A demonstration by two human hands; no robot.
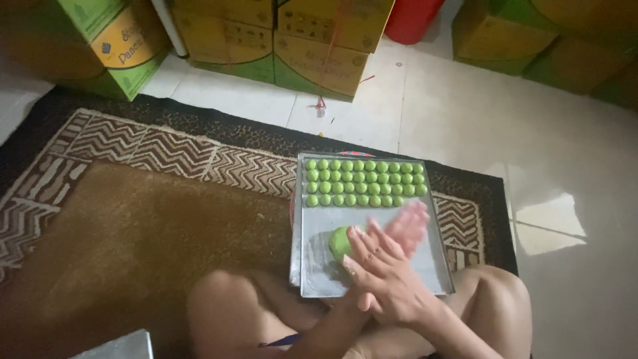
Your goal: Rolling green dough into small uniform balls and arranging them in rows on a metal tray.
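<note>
Both hands meet palm against palm over the near half of a metal tray (438,266) that rests across the sitter's crossed legs. The right hand (385,276) lies on top with its fingers stretched flat, and the left hand (409,226) shows beyond it, blurred, fingers also straight; whether anything sits pressed between the palms cannot be told. Just to the left of the hands, touching the heel of the upper one, a lump of green dough (339,242) lies on the tray. Beyond the fingertips, at the tray's far end, rows of small green dough balls (362,181) stand packed side by side (four rows, the nearest one slightly shorter). Under the tray spreads a brown rug (133,226) with a zigzag border. Well beyond the hands, on the pale tiled floor, stand yellow and green cardboard boxes (312,46) with dark printed labels, and a red container (409,20) behind them
</note>
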